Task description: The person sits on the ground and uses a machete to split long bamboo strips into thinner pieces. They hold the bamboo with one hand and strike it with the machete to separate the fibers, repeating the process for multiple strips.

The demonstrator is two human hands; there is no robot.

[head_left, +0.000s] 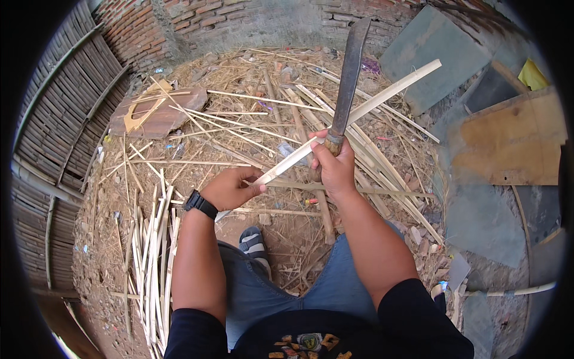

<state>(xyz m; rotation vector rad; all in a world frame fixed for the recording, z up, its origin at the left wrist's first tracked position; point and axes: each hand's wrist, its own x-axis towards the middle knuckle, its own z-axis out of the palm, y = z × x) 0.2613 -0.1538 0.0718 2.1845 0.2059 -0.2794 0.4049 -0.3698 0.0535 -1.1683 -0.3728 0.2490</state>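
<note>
My right hand (338, 170) is wrapped round the wooden handle of a machete (351, 72), its dark blade pointing up and away from me. A long pale bamboo strip (400, 87) slants from lower left to upper right, passing behind the blade near the handle. The nearer part of that strip is pinched between the thumb and fingers of my left hand (230, 190), below the right hand. Whether the blade's edge bites into the bamboo cannot be made out. Some fingers of the right hand also lie close to the strip.
A bundle of split bamboo strips (156, 257) lies at my left. More bamboo pieces (373, 161) are scattered ahead over the littered ground, near a brown board (182, 113). Grey panels (433, 57) lean at the right; a woven bamboo wall (54, 113) stands left, a brick wall (233, 27) behind.
</note>
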